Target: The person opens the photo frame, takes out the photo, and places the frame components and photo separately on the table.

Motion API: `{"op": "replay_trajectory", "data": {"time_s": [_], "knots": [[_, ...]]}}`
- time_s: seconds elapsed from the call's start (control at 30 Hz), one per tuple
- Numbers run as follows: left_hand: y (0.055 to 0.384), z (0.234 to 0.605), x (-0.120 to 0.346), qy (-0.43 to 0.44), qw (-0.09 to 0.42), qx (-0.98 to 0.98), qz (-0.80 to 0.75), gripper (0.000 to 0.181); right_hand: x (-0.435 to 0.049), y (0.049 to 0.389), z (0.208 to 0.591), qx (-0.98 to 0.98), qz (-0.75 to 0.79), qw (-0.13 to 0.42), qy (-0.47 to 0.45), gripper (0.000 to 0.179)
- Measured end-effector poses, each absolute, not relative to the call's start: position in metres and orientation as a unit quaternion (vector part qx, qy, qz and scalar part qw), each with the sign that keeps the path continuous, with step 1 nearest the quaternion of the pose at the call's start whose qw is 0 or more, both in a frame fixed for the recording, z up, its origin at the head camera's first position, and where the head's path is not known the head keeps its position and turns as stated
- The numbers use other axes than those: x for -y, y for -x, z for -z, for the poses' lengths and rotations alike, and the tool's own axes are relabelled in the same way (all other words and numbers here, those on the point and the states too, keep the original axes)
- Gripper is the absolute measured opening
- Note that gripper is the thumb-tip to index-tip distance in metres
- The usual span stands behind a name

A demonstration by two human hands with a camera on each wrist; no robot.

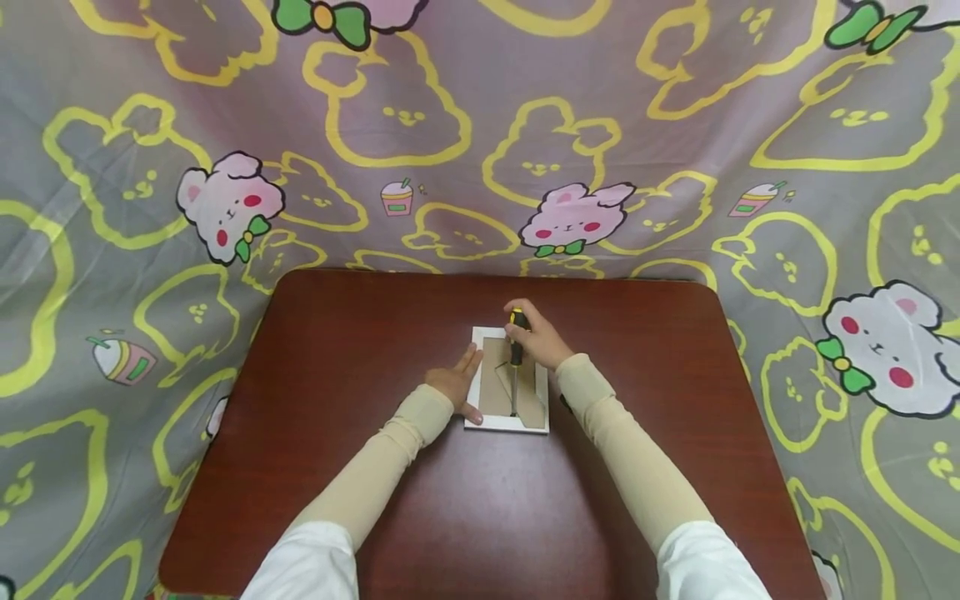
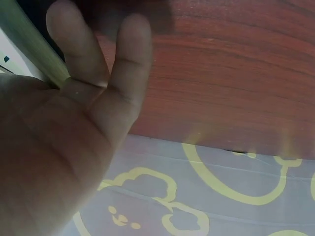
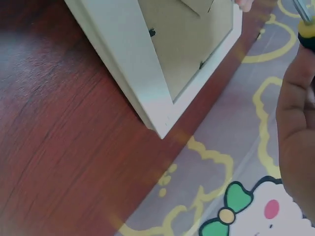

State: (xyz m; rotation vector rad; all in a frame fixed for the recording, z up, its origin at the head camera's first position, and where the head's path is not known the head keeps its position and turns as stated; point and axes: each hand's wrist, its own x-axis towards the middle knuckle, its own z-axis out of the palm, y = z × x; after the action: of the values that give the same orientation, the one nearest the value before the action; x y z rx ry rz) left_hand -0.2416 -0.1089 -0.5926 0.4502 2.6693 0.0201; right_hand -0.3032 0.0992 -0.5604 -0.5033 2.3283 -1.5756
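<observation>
A picture frame (image 1: 510, 423) with a white border lies back side up on the table, showing its beige backing board (image 1: 534, 404). Small black tabs (image 3: 152, 32) stick out along the inner edge in the right wrist view. My right hand (image 1: 546, 340) grips the black-and-yellow handle of a screwdriver (image 1: 516, 354), held upright over the backing. Its tip meets the inner side of the near border. Against the left border rests my left hand (image 1: 450, 386), its fingers extended and its thumb at the near left corner. In the left wrist view two fingers (image 2: 130, 64) are straight and spread.
The reddish-brown wooden table (image 1: 337, 333) has rounded corners. A grey cloth (image 1: 465, 125) printed with yellow outlines and rabbit faces hangs around its back and sides. A small dark object, partly hidden, lies beside my right wrist.
</observation>
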Motion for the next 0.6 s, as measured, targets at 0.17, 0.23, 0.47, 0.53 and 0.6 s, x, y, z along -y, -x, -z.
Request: {"op": "replay_trajectory", "data": {"time_s": [0.17, 0.23, 0.47, 0.53, 0.6], "knots": [[0.239, 0.594, 0.112, -0.161, 0.215, -0.963, -0.022, 0.137, -0.101, 0.288, 0.559, -0.787, 0.573, 0.142, 0.18, 0.031], [0.238, 0.595, 0.113, -0.161, 0.215, -0.963, -0.026, 0.136, -0.102, 0.282, 0.557, -0.78, 0.58, 0.14, 0.188, 0.029], [0.243, 0.602, 0.111, -0.16, 0.219, -0.963, -0.016, 0.138, -0.107, 0.262, 0.549, -0.789, 0.564, 0.098, 0.225, 0.024], [0.245, 0.604, 0.111, -0.16, 0.219, -0.963, -0.01, 0.139, -0.107, 0.256, 0.546, -0.803, 0.542, 0.079, 0.233, 0.022], [0.246, 0.605, 0.111, -0.16, 0.216, -0.963, -0.014, 0.139, -0.107, 0.25, 0.543, -0.818, 0.519, 0.057, 0.241, 0.02]]}}
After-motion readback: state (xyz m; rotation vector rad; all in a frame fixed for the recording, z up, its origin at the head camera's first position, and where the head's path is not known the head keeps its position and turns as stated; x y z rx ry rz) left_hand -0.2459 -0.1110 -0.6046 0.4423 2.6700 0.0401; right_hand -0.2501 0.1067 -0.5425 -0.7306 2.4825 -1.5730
